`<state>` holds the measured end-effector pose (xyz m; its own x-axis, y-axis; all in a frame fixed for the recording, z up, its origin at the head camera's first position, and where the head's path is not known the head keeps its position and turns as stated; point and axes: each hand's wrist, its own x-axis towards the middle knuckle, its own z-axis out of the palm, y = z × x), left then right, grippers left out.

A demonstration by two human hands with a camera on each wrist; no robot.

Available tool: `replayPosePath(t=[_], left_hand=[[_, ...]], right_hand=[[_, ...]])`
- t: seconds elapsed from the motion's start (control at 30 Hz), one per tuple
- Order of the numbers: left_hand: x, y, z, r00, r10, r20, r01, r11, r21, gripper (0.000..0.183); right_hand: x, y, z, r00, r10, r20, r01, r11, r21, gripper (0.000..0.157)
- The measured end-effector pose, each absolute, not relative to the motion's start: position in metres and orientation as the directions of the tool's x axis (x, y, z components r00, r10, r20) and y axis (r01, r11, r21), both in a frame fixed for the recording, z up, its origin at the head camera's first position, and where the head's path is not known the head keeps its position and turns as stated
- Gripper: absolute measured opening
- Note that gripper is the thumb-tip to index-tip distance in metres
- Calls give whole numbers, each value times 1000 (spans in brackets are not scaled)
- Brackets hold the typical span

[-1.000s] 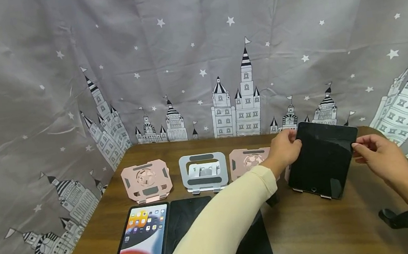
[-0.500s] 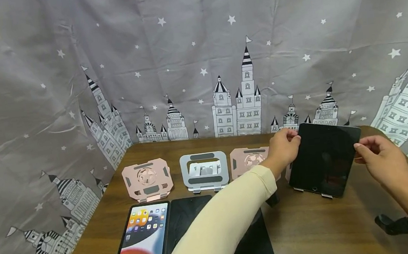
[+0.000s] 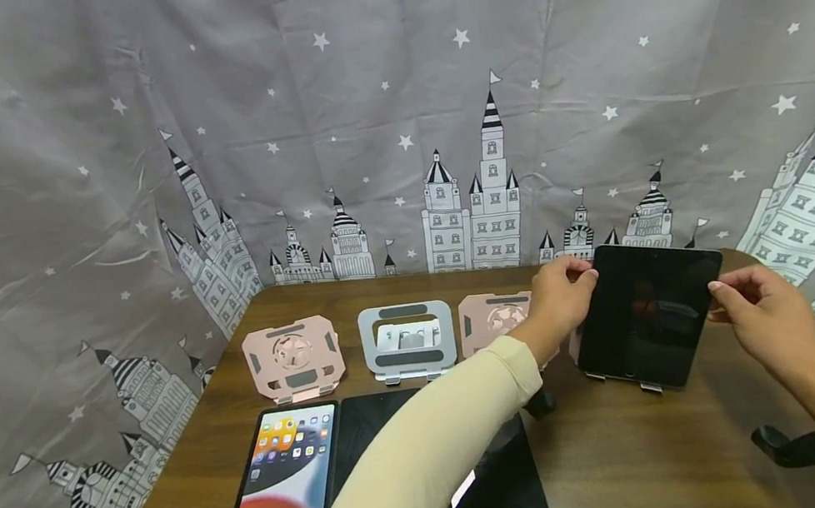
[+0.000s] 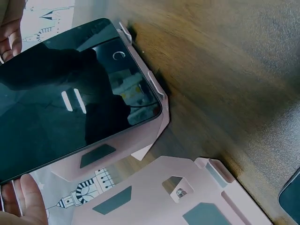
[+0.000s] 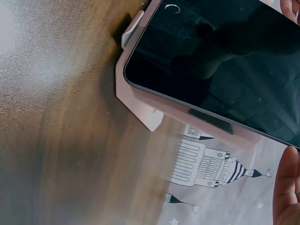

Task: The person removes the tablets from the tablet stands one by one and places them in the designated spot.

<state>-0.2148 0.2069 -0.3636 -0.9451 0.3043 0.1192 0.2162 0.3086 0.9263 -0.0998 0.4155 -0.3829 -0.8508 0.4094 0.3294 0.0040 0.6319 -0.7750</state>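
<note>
A tablet with a dark screen [image 3: 648, 314] leans upright on a pink stand [image 5: 140, 110], its lower edge on the stand's two small lips. My left hand [image 3: 562, 297] pinches the tablet's left edge near the top. On the opposite edge, my right hand [image 3: 773, 317] pinches with the thumb in front. In the left wrist view the stand's lower part shows beneath the tablet, and a second pink stand [image 4: 164, 201] is close beside it. The tablet hides most of its stand in the head view.
Another pink stand [image 3: 294, 359] and a light-blue stand [image 3: 410, 361] stand along the back left. In front lie a lit tablet [image 3: 283, 486] and dark tablets [image 3: 370, 426], partly covered by my left sleeve [image 3: 429, 444]. A patterned curtain [image 3: 363, 125] hangs behind the table.
The tablet's lower edge has shifted slightly back, and reflections on its screen differ. Both hands keep their hold on its sides. My left forearm has moved a little left.
</note>
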Motion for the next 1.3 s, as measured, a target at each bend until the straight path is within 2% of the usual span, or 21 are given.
replayPosePath(t=[0.23, 0.47, 0.7, 1.3], left_hand=[[-215, 191, -360, -936, 320, 143, 241, 292, 926, 6], [-209, 176, -359, -942, 316, 113, 211, 295, 932, 6], [-203, 161, -365, -947, 315, 60, 148, 266, 953, 6], [-191, 121, -395, -932, 352, -84, -55, 92, 994, 4]], right_hand=[[-100, 409, -374, -856, 352, 379, -59, 661, -748, 19], [-99, 398, -368, -869, 329, 369, -47, 687, -725, 20], [-99, 387, -371, -896, 304, 323, -6, 719, -695, 22], [-103, 355, -392, -956, 212, 204, -23, 637, -771, 25]])
